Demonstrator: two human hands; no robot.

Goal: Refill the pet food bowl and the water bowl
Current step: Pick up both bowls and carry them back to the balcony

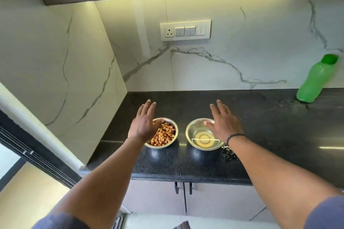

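Both forearms reach over the black speckled worktop point(260, 117), left hand point(144, 123) and right hand point(224, 123) fingers spread, empty, above the kibble-filled steel bowl point(163, 135) and the water-filled steel bowl point(202, 135) — rigid, smooth, probably slippery, best gripped by their rims.

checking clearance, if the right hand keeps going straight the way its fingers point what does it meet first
The right hand points away and slightly left over bare counter. Nothing lies ahead before the marble wall, though depth is hard to judge.
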